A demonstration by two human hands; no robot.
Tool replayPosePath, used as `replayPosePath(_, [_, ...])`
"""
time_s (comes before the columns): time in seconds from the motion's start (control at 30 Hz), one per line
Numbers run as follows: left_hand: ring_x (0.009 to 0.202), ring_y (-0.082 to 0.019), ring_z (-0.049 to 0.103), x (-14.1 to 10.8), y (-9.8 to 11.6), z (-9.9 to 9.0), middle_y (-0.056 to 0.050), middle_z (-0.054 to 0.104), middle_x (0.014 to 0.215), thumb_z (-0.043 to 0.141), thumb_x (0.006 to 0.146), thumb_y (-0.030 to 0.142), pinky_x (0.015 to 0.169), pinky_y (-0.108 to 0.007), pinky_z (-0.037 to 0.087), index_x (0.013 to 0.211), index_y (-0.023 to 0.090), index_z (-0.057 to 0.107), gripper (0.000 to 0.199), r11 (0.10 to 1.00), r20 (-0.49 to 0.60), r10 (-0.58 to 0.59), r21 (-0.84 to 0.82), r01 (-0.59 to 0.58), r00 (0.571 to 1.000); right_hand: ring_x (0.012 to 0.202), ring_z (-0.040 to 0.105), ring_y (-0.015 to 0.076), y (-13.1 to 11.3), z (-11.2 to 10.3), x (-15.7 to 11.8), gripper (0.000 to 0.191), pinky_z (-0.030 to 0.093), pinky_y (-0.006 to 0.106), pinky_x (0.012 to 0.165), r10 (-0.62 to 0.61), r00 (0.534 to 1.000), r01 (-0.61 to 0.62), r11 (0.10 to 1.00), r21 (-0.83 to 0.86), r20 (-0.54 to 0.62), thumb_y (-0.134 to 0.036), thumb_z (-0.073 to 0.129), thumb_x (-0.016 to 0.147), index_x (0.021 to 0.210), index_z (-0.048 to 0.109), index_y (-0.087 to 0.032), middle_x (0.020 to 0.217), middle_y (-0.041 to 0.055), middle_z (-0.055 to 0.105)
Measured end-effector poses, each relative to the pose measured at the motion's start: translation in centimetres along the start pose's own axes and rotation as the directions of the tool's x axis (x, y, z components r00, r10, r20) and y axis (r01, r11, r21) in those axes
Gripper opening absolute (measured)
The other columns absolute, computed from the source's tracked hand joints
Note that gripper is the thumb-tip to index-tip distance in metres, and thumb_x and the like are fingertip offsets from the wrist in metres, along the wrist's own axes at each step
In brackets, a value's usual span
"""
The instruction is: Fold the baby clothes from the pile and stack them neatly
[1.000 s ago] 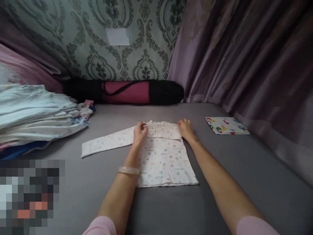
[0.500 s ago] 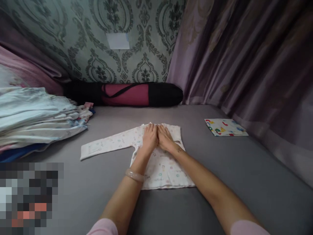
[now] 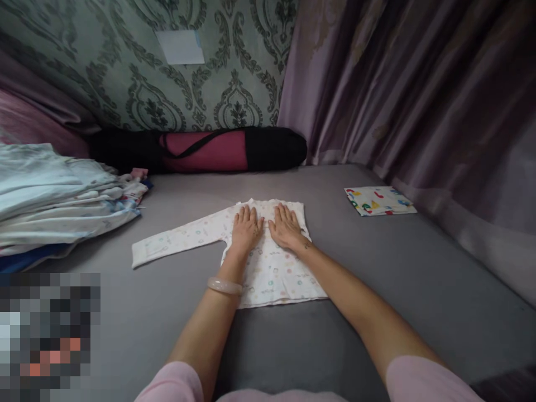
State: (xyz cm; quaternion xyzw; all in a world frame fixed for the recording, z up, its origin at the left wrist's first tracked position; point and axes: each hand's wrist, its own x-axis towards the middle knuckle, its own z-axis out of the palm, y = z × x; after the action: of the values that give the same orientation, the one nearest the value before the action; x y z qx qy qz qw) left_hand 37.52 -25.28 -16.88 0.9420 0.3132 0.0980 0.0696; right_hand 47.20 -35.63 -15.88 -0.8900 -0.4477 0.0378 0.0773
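Observation:
A small white printed shirt (image 3: 276, 279) lies flat on the grey sheet, one sleeve stretched out to the left; the other sleeve does not show spread out on the right. My left hand (image 3: 247, 229) rests palm down on its upper left part, fingers stretched out. Flat on the upper right part lies my right hand (image 3: 286, 226), its fingers also extended. A gap of shirt fabric shows between the two hands. Neither hand grips anything.
A pile of clothes (image 3: 62, 195) is at the left. Behind the shirt, a long black and magenta bag (image 3: 205, 149) lies along the wall. A folded colourful patterned cloth (image 3: 380, 201) sits at the right on the grey sheet (image 3: 419, 268), near purple curtains (image 3: 355, 84).
My hands have moved apart from the middle of the shirt, the left one leftward and the right one slightly rightward. The camera view has shifted a little.

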Motion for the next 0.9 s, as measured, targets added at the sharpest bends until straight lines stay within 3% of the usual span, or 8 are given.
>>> replayPosePath(0.2, [0.143,-0.031,0.021,-0.2,0.3,-0.3,-0.022,0.026,0.152,0.025,0.096,0.042,0.116,-0.043,0.020,0.144,-0.002,0.031,0.066,0.999,0.005,-0.050,0.007,0.050,0.999,0.145,0.008,0.0289,2.0,-0.8,-0.5,0.070,0.005,0.044,0.116,0.140,0.990,-0.139,0.989,-0.046,0.026,-0.043,0.021,0.095,0.148,0.018,0.003,0.157,0.0192,0.012])
replayPosePath(0.4, [0.142,-0.033,0.021,-0.2,0.4,-0.2,-0.024,0.025,0.152,0.028,0.095,0.046,0.115,-0.044,0.019,0.145,-0.002,0.031,0.069,0.995,0.004,-0.094,0.016,0.093,0.996,0.144,0.011,0.0303,3.7,-0.8,-0.8,0.071,0.013,0.041,0.116,0.139,0.990,-0.140,0.989,-0.044,-0.026,-0.042,0.023,0.095,0.147,0.021,0.005,0.156,0.0200,0.014])
replayPosePath(0.53, [0.143,-0.033,0.020,-0.2,-0.3,0.0,-0.024,0.025,0.152,0.026,0.095,0.049,0.116,-0.043,0.019,0.145,0.000,0.030,0.071,0.997,0.022,-0.066,0.028,0.065,0.998,0.144,0.015,0.0291,5.1,-0.8,-1.2,0.067,0.016,0.039,0.116,0.075,0.996,-0.076,0.997,-0.027,-0.055,-0.039,0.023,0.095,0.147,0.022,0.003,0.156,0.0193,0.016])
replayPosePath(0.73, [0.144,-0.032,0.016,-0.2,-1.2,-0.8,-0.022,0.021,0.154,0.022,0.096,0.050,0.116,-0.042,0.017,0.146,0.001,0.028,0.070,0.999,0.110,0.027,0.041,-0.032,0.994,0.144,0.017,0.0244,8.0,-1.2,-1.9,0.063,0.016,0.036,0.117,-0.143,0.990,0.143,0.989,0.023,-0.012,-0.038,0.020,0.096,0.147,0.029,-0.002,0.156,0.0157,0.019])
replayPosePath(0.9, [0.144,-0.032,0.016,-1.5,-1.6,-2.0,-0.021,0.021,0.155,0.023,0.097,0.049,0.115,-0.044,0.019,0.146,0.002,0.028,0.068,0.992,0.146,0.089,0.076,-0.100,0.985,0.145,0.013,0.0254,8.6,-1.7,-4.6,0.064,0.017,0.041,0.116,-0.229,0.973,0.229,0.973,0.020,0.003,-0.042,0.024,0.096,0.148,0.026,-0.006,0.157,0.0154,0.015])
